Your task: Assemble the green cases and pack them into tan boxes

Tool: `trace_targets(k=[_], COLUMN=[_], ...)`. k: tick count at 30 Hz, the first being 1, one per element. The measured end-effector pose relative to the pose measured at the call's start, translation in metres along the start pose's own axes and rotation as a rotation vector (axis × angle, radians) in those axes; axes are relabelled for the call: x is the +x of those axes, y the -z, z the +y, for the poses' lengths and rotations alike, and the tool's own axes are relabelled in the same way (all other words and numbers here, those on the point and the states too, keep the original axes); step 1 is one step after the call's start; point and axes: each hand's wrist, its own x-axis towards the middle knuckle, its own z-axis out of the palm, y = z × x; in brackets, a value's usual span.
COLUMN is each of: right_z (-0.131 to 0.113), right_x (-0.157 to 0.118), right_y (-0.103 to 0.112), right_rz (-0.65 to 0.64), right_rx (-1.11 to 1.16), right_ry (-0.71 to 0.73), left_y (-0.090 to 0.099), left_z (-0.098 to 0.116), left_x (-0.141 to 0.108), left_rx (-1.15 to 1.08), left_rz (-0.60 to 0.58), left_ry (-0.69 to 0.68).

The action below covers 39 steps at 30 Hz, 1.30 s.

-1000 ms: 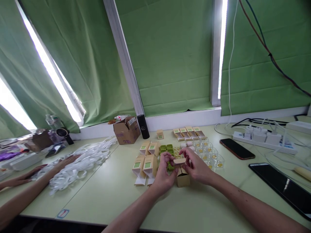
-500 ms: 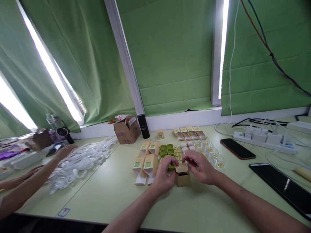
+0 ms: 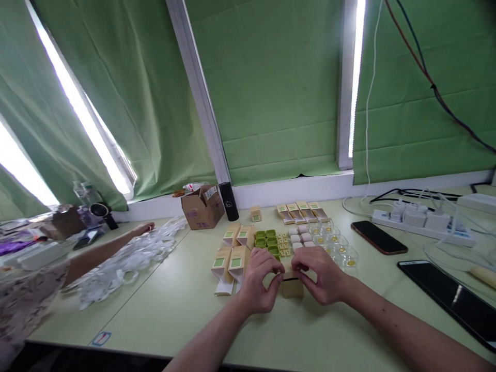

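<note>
A small brown cardboard box [image 3: 292, 289] stands on the table between my hands, its lid nearly down with a dark gap along the front edge. My left hand [image 3: 261, 281] pinches the lid's left side. On the right side, my right hand [image 3: 320, 274] grips the same lid with thumb and fingers. Just behind are green square cups [image 3: 266, 241], tiny yellow pieces [image 3: 284, 245], pale pink round pieces [image 3: 300, 236] and clear cups [image 3: 337, 240] with yellow centres. Kraft boxes [image 3: 231, 258] with green labels and raised flaps stand left of my left hand.
More kraft boxes [image 3: 302, 213] stand at the back, near a black bottle [image 3: 228, 201] and a carton [image 3: 203, 209]. Phones [image 3: 378, 237] and a power strip [image 3: 422, 226] lie right. At left, another person's arm [image 3: 104, 253] reaches over white straps [image 3: 127, 268].
The box's lid has come down from raised to nearly level, with both my hands on it. At the left, the other person's arm has reached farther across the straps.
</note>
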Motion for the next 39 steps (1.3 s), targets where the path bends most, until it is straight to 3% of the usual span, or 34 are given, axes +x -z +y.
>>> trace_targets(k=[10, 16, 25, 33, 39], right_z=[0.001, 0.001, -0.001, 0.002, 0.008], right_x=[-0.002, -0.001, -0.001, -0.001, 0.007], right_y=[-0.004, -0.007, -0.009, 0.001, 0.026], right_rz=[-0.016, 0.065, 0.024, -0.098, -0.338], right_rx=[-0.043, -0.007, -0.001, 0.016, -0.013], right_ry=[0.058, 0.125, 0.090, -0.008, -0.273], left_y=[-0.002, -0.006, -0.007, -0.009, -0.008], left_z=[-0.003, -0.006, -0.003, -0.005, -0.011], left_x=[0.000, -0.001, 0.001, -0.001, 0.000], left_rx=[0.021, 0.029, 0.058, 0.074, 0.245], left_rz=[-0.050, 0.027, 0.046, 0.028, 0.091], left_ry=[-0.049, -0.159, -0.195, -0.097, 0.112])
